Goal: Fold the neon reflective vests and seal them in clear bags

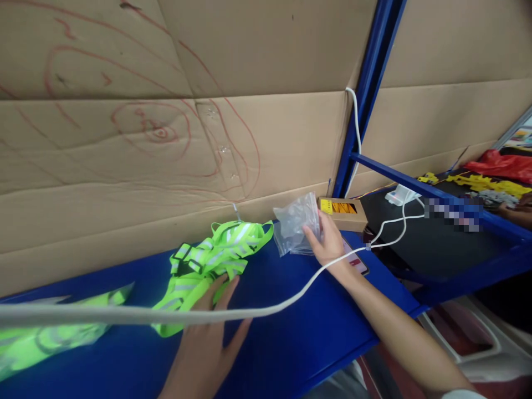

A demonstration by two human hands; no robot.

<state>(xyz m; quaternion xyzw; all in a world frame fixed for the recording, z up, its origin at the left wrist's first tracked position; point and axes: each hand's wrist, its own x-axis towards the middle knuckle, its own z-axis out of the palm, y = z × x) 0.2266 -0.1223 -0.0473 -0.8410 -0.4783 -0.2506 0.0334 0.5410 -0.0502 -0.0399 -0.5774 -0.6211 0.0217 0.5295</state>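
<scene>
A clear plastic bag (296, 224) stands at the back of the blue table, and my right hand (327, 239) grips its right edge between thumb and fingers. To its left lies a bunched neon-green reflective harness (208, 260) with silver stripes and black buckles. My left hand (208, 338) is over the front of the harness, its fingers apart. Whether the fingertips touch the straps, I cannot tell. A white cable (286, 303) crosses in front of my left hand and my right wrist.
Bagged green reflective gear (62, 332) lies at the left of the blue table (282, 343). A small cardboard box (347, 215) and a phone (355, 259) are beside my right hand. A blue metal post (369, 83) rises behind, before a cardboard wall (291, 138).
</scene>
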